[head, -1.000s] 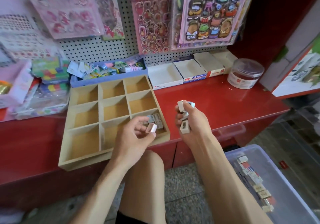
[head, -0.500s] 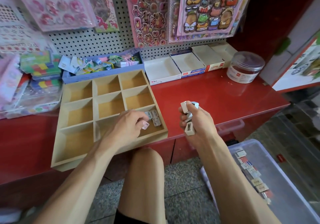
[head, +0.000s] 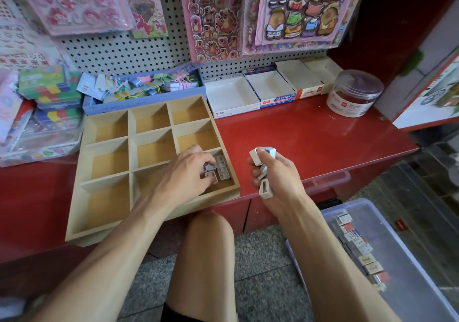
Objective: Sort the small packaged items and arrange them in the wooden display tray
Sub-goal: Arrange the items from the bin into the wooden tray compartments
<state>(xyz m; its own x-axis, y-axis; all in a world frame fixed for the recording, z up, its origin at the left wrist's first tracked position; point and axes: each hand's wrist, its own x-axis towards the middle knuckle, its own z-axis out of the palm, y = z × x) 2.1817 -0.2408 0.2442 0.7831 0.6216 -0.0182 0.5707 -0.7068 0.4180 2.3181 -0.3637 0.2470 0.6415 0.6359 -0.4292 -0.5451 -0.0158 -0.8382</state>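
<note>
Clutched in the right hand (head: 272, 172) are several small white packaged items (head: 266, 189), fingers curled tight round them above the red counter (head: 310, 142); one pokes out below the fist, two more above it, and how many are buried in the palm cannot be counted. Over to the left hand (head: 188, 172): it is reached down into the near-right compartment of the wooden display tray (head: 111, 192), fingertips curled onto a small grey piece (head: 209, 168) among the items already laid there (head: 221, 170). Whether that piece is truly pinched or only being pressed into place is hidden by the knuckles, so it cannot be told for sure.

Eight other compartments are seen with bare wooden floors. The tray's near-left corner is seen overhanging the counter edge. At lower right a clear plastic bin (head: 387, 284) is cut off by the frame, with a row of small boxes inside, labels too blurred to read.

Compared with a second ago, the left hand has been brought down from above the tray's front edge into the compartment, and the white item it carried then is no longer raised in its fingers. The right hand's bundle has been kept as it was.
</note>
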